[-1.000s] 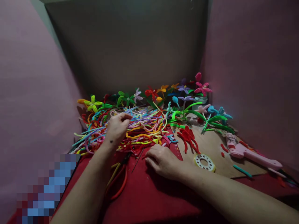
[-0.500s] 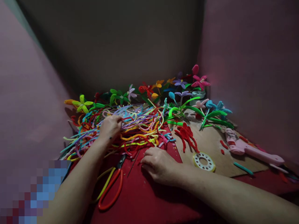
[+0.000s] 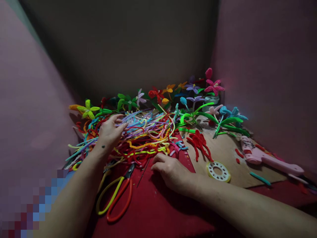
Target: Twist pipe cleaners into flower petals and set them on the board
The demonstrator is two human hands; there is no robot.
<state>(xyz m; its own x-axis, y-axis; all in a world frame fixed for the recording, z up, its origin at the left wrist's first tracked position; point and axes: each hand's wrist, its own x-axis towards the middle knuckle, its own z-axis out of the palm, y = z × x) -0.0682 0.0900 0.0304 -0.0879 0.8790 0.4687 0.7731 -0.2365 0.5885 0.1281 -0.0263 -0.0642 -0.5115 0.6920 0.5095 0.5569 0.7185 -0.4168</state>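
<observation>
Over the left part of a heap of coloured pipe cleaners is my left hand, its thumb and fingers apart, with nothing visibly held between them. My right hand rests low over the red table, just in front of the heap, with curled fingers; whatever its fingertips hold, if anything, is hidden. Scissors with one yellow and one red handle lie between my forearms. A thin dark wire lies beside my right fingertips.
On the cardboard at right are red pipe-cleaner pieces, a roll of tape and a teal piece. A pink glue gun lies farther right. Pipe-cleaner flowers line the back near the walls.
My left hand has moved slightly left and up, and its fingers have spread from a pinch over the heap. My right hand has hardly moved. The whole view has shifted a little.
</observation>
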